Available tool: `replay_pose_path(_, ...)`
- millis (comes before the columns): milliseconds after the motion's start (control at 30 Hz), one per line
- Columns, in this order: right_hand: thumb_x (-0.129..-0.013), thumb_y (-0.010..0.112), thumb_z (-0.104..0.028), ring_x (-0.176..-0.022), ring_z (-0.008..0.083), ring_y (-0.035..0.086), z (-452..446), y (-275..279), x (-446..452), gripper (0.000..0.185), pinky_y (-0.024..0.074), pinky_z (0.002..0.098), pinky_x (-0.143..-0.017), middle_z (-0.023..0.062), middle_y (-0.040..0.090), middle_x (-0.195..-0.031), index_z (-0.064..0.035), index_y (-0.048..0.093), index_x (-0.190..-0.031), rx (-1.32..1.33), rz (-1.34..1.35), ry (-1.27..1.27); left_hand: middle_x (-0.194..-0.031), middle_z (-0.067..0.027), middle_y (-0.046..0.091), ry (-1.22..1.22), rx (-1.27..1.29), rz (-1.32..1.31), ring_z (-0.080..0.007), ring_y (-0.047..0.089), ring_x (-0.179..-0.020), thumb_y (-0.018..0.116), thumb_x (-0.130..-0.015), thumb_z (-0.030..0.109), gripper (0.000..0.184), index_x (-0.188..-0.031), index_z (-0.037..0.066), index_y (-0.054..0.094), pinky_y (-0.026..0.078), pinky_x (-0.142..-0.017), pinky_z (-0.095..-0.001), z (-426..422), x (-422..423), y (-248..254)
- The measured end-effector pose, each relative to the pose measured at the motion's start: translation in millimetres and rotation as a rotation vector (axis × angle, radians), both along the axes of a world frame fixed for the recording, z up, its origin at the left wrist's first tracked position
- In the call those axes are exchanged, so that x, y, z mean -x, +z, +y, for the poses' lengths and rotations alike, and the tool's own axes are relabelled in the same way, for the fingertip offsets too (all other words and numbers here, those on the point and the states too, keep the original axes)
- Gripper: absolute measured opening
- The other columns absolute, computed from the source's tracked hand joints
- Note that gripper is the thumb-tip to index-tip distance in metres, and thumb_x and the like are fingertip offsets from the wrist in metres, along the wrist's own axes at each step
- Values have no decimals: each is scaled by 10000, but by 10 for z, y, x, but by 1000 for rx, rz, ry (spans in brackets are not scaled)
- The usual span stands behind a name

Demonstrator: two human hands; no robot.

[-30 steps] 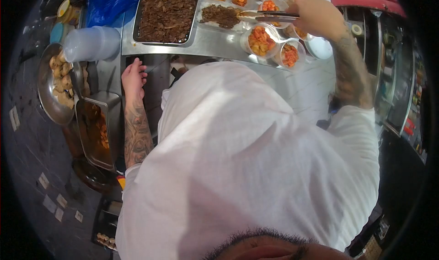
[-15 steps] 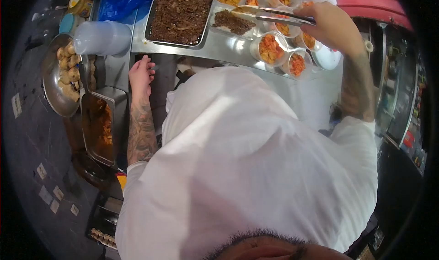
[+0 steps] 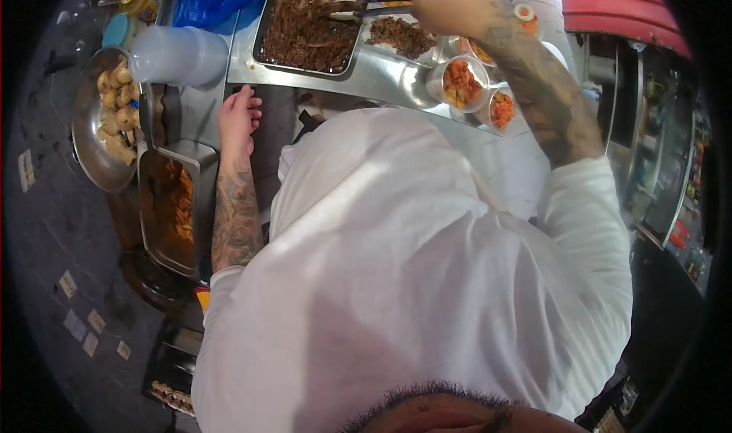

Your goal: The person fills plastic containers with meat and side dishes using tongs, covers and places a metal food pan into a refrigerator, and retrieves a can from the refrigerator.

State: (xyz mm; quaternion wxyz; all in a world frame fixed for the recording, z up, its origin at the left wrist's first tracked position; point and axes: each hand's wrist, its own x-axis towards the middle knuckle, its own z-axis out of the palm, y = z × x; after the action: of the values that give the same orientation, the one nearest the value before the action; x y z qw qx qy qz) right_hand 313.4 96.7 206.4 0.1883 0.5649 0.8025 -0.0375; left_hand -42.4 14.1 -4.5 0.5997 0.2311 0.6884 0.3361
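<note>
Metal tongs [image 3: 374, 8] are in my right hand [image 3: 451, 4], their tips down on the dark shredded meat [image 3: 309, 29] near the right side of its metal tray [image 3: 335, 72]. Just right of that tray, a clear container holds white rice topped with dark meat [image 3: 400, 36]. Round clear cups of orange-red food [image 3: 462, 82] stand beside it, partly under my right forearm. My left hand [image 3: 239, 120] hangs at the counter's front edge with its fingers loosely curled and apart, holding nothing.
Stacked clear plastic cups [image 3: 179, 58] lie at the counter's left. Further left are a metal bowl of pale brown food [image 3: 118, 113] and a deep metal pan of orange food [image 3: 181, 204]. A blue plastic bag [image 3: 217, 2] and a red ridged object [image 3: 621, 10] lie at the back.
My right hand has moved left with the tongs, from over the rice container to the meat tray. My left hand stays by the counter edge. The view has shifted slightly.
</note>
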Motion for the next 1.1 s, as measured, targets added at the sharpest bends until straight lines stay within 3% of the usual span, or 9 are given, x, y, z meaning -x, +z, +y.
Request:
replay_pose_path(100, -727, 646, -160, -735, 351, 716, 22, 179, -75, 155, 581, 453, -652, 171, 712, -759, -28, 726, -749, -82, -18, 50, -825, -5, 664, -19, 10, -14, -63, 540, -583, 656, -962, 321, 273, -1024, 55, 653, 381, -484, -210, -38, 49, 0)
replay_pose_path(333, -729, 710, -286, -719, 354, 705, 121, 485, -3, 249, 573, 460, -654, 173, 689, -719, -41, 734, -771, -7, -128, 51, -817, -6, 659, -47, 32, -17, -64, 539, -588, 655, -962, 320, 275, -1029, 53, 653, 377, -485, -209, -46, -9, -20)
replay_pose_path(467, -725, 711, -289, -719, 359, 705, 105, 625, 26, 258, 572, 460, -659, 176, 692, -726, -42, 741, -792, 29, -128, 66, -808, -3, 652, -39, 22, -23, -61, 535, -596, 654, -962, 318, 275, -1041, 55, 647, 376, -484, -210, -12, 6, -26)
replay_pose_path(533, -731, 697, -265, -741, 349, 713, 92, 680, 103, 237, 576, 452, -670, 169, 708, -756, -49, 749, -813, 113, -246, 113, -805, -1, 651, -44, 18, -22, -60, 534, -598, 654, -962, 318, 275, -1044, 56, 645, 377, -484, -211, -5, -4, -42)
replay_pose_path(767, -754, 679, -229, -818, 287, 735, 170, 295, 475, 199, 578, 421, -679, 121, 748, -865, -95, 782, -859, 112, -281, 214, -823, -6, 655, -38, 20, -40, -60, 531, -590, 647, -969, 319, 266, -1024, 59, 651, 379, -488, -207, -110, -39, -88)
replay_pose_path(867, -782, 663, -202, -837, 283, 738, 153, 141, 605, 190, 580, 416, -693, 116, 753, -881, -101, 788, -884, 111, -207, 123, -823, -7, 657, -40, 20, -46, -61, 532, -591, 649, -969, 318, 261, -1021, 63, 652, 379, -491, -207, -169, -25, -147)
replay_pose_path(1100, -802, 630, -150, -840, 306, 736, 207, 568, 483, 200, 584, 426, -718, 136, 748, -871, -63, 775, -911, 133, -323, 196, -812, -4, 654, 4, 25, -49, -61, 536, -603, 652, -966, 322, 261, -1023, 68, 653, 379, -499, -209, -255, 16, -125)
